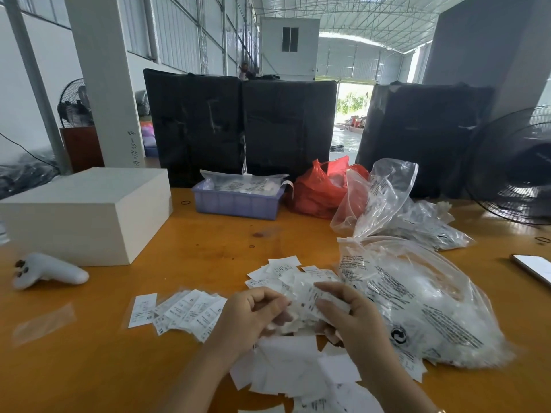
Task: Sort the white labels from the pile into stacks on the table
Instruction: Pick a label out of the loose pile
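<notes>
both hands work over the loose pile of white labels on the orange table. the left hand curls around a few labels, and the right hand pinches a printed label above the pile. left of the pile lies a fanned row of sorted labels (more a spread than a stack). the thin slips likely cling together, so two could land as one, or a brushing wrist could scatter that row.

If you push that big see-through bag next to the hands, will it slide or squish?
The clear plastic bag would probably squish: it looks thin, crinkled and softly stuffed. It likely feels light, and may slide easily on the glossy table.
</notes>
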`<state>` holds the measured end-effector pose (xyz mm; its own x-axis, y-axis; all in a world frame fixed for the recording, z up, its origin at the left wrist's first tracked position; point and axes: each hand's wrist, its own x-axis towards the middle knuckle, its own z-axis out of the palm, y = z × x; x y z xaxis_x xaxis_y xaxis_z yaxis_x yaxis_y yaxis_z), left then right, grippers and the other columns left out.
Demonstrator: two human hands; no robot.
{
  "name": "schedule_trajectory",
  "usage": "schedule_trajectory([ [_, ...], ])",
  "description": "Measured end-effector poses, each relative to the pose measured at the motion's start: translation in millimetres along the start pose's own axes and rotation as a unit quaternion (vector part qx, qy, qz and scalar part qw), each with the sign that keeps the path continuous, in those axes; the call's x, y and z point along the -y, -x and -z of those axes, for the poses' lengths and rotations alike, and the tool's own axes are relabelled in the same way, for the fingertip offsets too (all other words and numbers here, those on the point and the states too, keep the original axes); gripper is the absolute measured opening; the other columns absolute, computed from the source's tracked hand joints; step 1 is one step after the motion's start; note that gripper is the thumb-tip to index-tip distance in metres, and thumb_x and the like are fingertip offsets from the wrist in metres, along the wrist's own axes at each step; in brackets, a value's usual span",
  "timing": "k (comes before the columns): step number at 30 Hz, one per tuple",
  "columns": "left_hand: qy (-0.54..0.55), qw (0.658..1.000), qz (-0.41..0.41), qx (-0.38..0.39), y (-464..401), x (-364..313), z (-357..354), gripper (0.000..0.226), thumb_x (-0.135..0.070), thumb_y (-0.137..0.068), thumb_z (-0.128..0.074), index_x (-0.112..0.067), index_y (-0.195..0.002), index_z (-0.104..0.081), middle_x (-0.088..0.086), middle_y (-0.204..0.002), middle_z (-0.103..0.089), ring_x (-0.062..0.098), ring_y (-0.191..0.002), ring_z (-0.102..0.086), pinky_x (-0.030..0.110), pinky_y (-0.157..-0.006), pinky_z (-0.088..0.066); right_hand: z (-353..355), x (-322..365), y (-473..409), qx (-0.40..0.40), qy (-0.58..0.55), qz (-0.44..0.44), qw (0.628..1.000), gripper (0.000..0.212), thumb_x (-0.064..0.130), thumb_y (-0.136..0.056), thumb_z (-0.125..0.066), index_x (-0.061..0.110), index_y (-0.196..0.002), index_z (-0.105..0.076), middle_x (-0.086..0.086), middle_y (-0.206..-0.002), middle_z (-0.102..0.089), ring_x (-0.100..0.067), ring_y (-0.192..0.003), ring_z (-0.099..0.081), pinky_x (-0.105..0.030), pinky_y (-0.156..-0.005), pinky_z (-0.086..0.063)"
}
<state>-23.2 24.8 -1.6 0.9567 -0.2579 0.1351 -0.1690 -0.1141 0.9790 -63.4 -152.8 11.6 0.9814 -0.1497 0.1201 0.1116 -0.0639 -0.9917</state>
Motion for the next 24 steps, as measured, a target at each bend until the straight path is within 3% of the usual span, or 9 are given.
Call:
schedule_trajectory([
  [3, 0.011, 1.0, 0.003, 0.0, 0, -1, 0, 0.031, -0.043, -0.069, -0.067, -0.016, -0.086, -0.071, 0.001, -0.077, -0.075, 0.013, -0.074, -0.071, 0.034, -0.068, -0.06, 1, 1, 1, -0.021, -0.07, -0.008, 0.997, 0.021, -0.002, -0.088, -0.061, 0.017, -0.094, -0.069, -0.01, -0.054, -0.062, -0.015, -0.043, -0.056, -0.019, -0.037, -0.042],
  [8, -0.001, 1.0, 0.003, -0.007, 0, -1, -1, 0.023, -0.038, -0.075, -0.069, -0.017, -0.086, -0.071, -0.001, -0.077, -0.075, 0.01, -0.073, -0.071, 0.026, -0.062, -0.058, -6, -3, 3, 0.005, -0.001, 0.008, 1.0, 0.021, 0.002, -0.089, -0.062, 0.021, -0.097, -0.068, 0.001, -0.07, -0.071, -0.019, -0.054, -0.064, -0.028, -0.047, -0.049],
  [12, -0.015, 1.0, -0.007, -0.018, 0, 1, 0, 0.007, -0.024, -0.085, -0.068, -0.018, -0.084, -0.072, -0.001, -0.074, -0.074, 0.009, -0.069, -0.07, 0.02, -0.057, -0.052, -9, -6, 5, 0.037, 0.059, 0.016, 0.997, 0.022, 0.006, -0.089, -0.062, 0.025, -0.099, -0.066, -0.008, -0.067, -0.07, -0.02, -0.057, -0.063, -0.032, -0.055, -0.048],
  [18, -0.023, 1.0, -0.012, -0.016, -1, 2, 0, 0.007, -0.026, -0.084, -0.069, -0.019, -0.084, -0.071, -0.003, -0.078, -0.075, 0.008, -0.075, -0.07, 0.02, -0.064, -0.054, -7, -5, 3, 0.017, 0.004, -0.01, 1.0, 0.022, 0.002, -0.089, -0.062, 0.02, -0.099, -0.067, 0.007, -0.079, -0.07, -0.021, -0.055, -0.065, -0.031, -0.05, -0.049],
  [21, -0.02, 1.0, -0.013, -0.02, 0, 1, -1, 0.006, -0.025, -0.084, -0.07, -0.019, -0.084, -0.07, -0.003, -0.079, -0.075, 0.009, -0.076, -0.07, 0.016, -0.062, -0.05, -5, -5, 3, 0.021, -0.037, -0.019, 0.999, 0.02, 0.003, -0.09, -0.061, 0.018, -0.101, -0.067, -0.004, -0.069, -0.07, -0.02, -0.054, -0.063, -0.025, -0.046, -0.046],
  [24, -0.023, 0.999, -0.017, -0.021, 0, 0, -1, 0.005, -0.023, -0.084, -0.07, -0.018, -0.084, -0.07, -0.002, -0.079, -0.075, 0.01, -0.076, -0.07, 0.015, -0.061, -0.05, -5, -6, 3, 0.021, -0.067, -0.03, 0.997, 0.02, 0.004, -0.09, -0.06, 0.018, -0.103, -0.067, -0.011, -0.062, -0.067, -0.02, -0.055, -0.061, -0.029, -0.05, -0.046],
])
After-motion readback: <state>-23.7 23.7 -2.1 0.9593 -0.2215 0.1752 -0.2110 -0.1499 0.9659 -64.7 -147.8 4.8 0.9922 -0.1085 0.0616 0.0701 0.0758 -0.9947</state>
